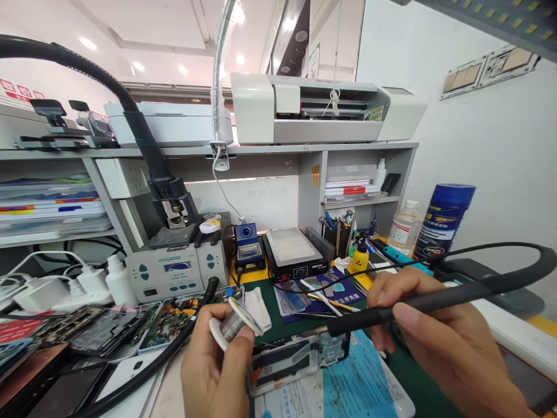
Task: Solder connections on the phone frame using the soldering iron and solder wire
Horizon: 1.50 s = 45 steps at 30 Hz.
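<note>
Silver wire point(232, 327) on round spool point(248, 317), matte black handle point(441, 298), in hands point(220, 368)

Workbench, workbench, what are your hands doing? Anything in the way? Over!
Left hand gripping wire spool. Right hand gripping black handle. Phone frame between them, handle's end overlapping it in view. Thick black hose beside left hand.

Two bare hands are seen, uncovered from the fingertips down to where they are cut off by the edges of the view. The left hand point(220, 366) is shown with a broad thumb, tipped by a short nail. On the right hand point(448, 334), slender fingers, a short thumbnail and a smooth, bare back are seen; everything nearer the elbow is cropped.
</note>
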Tool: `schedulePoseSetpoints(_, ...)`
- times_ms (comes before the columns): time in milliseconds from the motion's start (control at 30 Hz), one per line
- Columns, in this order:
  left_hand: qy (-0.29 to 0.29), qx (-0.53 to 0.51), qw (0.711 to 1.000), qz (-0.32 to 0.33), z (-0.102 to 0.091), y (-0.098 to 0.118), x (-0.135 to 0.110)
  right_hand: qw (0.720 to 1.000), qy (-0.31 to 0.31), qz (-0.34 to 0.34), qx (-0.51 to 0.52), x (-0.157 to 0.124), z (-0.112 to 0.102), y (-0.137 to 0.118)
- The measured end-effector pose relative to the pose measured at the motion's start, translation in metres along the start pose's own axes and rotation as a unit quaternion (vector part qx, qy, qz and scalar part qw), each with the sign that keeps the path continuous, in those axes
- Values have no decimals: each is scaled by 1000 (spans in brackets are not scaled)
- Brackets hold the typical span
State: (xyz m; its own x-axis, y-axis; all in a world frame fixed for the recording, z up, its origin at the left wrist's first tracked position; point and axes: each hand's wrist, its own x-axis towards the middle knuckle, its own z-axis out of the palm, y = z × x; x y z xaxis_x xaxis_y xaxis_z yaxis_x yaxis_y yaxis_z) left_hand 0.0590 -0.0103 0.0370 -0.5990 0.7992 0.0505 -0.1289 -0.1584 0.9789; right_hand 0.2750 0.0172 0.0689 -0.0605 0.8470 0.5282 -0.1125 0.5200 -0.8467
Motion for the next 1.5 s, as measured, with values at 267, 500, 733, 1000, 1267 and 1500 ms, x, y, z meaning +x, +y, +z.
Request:
schedulePoseSetpoints(267,12,7,1000,-3,1,4,-2,1000,-12,-4,-6,1,1,-2)
schedulePoseSetpoints(500,9,4,1000,3,1,2,0,1000,-4,-1,-5,0,1,-1)
schedulePoseSetpoints(733,7,4,1000,-10,1,2,-1,1000,-15,1,-11,-1,-1,1)
schedulePoseSetpoints(1000,11,6,1000,-12,2,5,-2,1000,-12,-2,-13,-1,-1,1)
schedulePoseSetpoints(1267,14,8,1000,-8,2,5,-2,1000,-6,-5,-9,0,2,-2)
schedulePoseSetpoints(1500,24,7,999,-34,5,12,-4,998,-6,19,54,5,-1,3)
